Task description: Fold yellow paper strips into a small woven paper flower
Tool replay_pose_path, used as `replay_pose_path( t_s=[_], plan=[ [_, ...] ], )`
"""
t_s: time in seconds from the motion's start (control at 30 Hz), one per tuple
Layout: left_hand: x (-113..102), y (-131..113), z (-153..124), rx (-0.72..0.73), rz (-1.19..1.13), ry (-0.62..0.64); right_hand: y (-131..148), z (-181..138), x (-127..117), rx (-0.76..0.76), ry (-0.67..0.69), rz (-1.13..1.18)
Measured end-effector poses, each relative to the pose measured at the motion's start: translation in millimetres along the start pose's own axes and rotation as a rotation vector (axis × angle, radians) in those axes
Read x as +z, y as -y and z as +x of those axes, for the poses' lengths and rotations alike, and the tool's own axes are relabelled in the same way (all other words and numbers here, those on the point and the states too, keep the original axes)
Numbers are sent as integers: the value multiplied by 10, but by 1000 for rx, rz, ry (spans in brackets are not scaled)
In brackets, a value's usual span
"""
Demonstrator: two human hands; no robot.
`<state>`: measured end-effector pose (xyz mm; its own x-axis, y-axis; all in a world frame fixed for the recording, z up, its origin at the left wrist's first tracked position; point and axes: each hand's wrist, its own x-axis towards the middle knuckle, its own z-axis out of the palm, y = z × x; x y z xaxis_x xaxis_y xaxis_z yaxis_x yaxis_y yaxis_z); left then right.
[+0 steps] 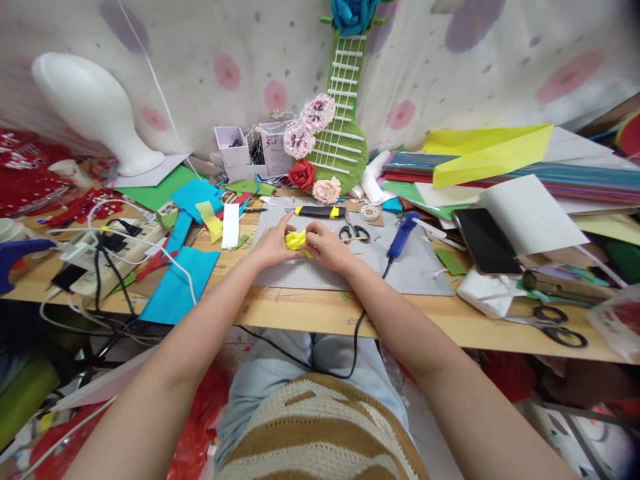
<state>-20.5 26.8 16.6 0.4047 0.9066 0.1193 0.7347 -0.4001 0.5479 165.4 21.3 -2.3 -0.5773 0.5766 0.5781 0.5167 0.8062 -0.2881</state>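
Note:
A small bright yellow crinkled piece (295, 241), which looks like crepe paper, sits between my two hands over the grey cutting mat (425, 275). My left hand (273, 245) curls its fingers and thumb around the left side of it. From the right, my right hand (326, 248) pinches it with bent fingers. Just beyond my hands lies a black and yellow utility knife (320, 212). Black-handled scissors (367, 233) rest to the right of my right hand, partly hidden by it. Farther right, a blue glue gun (403, 235) lies on the mat.
A green paper guitar (350, 160) with paper flowers leans against the wall. Blue paper (177, 287) and a power strip (120, 253) with cables are at left. A phone (485, 241), paper stacks and more scissors (557, 327) fill the right. The glue gun's cord hangs over the table edge.

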Motion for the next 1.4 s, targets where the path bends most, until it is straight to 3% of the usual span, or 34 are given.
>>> replay_pose_path(
  t_s=[0.3,0.63,0.93,1.1,1.2,1.3,1.37,1.4],
  plan=[
    [3,33,-6,21,-127,-32,-32,-5,-47,9,-29,-9],
    [-215,384,13,105,-69,-14,-72,-50,-307,107,-124,-44],
    [-190,238,244,298,8,84,32,-52,-282,249,-41,-147],
    [-348,359,268,271,201,-18,-11,-68,-270,228,-3,-177],
    [-375,423,117,183,185,-198,-17,-79,-247,185,6,-166],
    [-222,368,-94,83,114,-527,-11,-85,-203,176,22,-156],
    [-67,274,-219,66,74,-595,-13,-87,-168,194,30,-155],
    [5,219,-269,97,77,-569,-20,-88,-152,214,27,-159]
  ],
)
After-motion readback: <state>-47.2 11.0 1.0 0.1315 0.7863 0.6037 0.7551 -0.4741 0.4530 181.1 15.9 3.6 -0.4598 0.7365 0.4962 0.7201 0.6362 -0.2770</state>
